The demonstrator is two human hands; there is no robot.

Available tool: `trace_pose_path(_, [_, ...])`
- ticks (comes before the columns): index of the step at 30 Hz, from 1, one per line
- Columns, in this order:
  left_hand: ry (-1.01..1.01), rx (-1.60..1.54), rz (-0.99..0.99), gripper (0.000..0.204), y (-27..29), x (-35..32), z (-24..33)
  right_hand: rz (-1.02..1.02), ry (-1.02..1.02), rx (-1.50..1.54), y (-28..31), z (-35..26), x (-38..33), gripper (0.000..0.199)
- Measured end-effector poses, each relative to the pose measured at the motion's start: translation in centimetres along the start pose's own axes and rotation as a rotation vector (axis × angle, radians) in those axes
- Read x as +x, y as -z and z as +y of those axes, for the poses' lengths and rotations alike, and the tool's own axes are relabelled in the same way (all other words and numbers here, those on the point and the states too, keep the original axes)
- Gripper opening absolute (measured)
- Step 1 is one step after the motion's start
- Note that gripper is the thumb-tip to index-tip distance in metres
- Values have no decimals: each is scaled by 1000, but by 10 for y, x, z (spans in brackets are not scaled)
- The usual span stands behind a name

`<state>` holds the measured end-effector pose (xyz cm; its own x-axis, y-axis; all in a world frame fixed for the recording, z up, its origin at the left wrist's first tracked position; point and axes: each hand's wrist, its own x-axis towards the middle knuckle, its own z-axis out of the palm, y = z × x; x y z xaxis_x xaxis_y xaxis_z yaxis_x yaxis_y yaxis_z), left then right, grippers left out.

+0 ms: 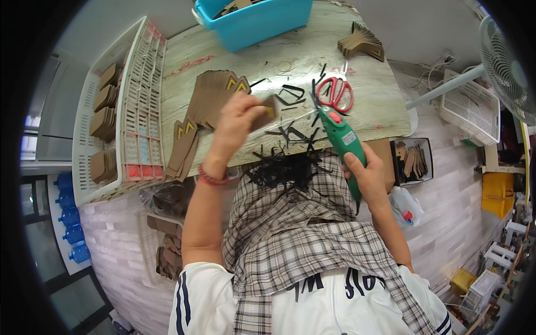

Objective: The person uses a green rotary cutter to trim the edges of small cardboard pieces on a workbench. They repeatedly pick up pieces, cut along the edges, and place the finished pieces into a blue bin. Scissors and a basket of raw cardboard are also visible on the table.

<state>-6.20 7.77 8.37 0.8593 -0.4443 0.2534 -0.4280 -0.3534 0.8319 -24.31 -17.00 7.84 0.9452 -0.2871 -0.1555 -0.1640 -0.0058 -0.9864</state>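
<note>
My left hand (234,120) is closed on a flat brown piece with a yellow mark (267,114), held over the table's near side. In my right hand (365,172) is a green handheld power tool (341,134) with a red button, its narrow tip pointing away from me. Red-handled scissors (336,96) lie just beyond that tip. Fanned brown pieces (206,103) with yellow chevrons rest left of my left hand, and a few more (183,144) lie nearer. Black strips (290,134) are scattered between my hands, and a tangle of them (287,174) sits on my checked apron.
A blue bin (257,28) stands at the table's far edge. To the left is a white plastic basket (142,89) holding brown stacks. Another stack (360,43) lies far right. A box of brown pieces (412,162) and a fan (505,67) are at right.
</note>
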Motion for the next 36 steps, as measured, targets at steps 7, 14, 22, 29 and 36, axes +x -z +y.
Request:
trace_pose_path(7, [283,716,291,19,83,-57,-107,5,-50,-18,1,16,-3,32])
trace_pose_path(14, [-47,814,328,23,-5,19,-88,1,-61,-74,-4,12,-3,33])
trace_pose_path(22, [192,473,269,19,-41,30,-87,19,-48,-59,-10,12,-3,36])
trace_pose_path(29, [265,-634,550,9,-72,44,-31,42,-60,-60,-14,5,2,39])
trace_pose_path(36, [419,-1138,564,5,-108,26,24,65,-52,-82,-12,4,3,44])
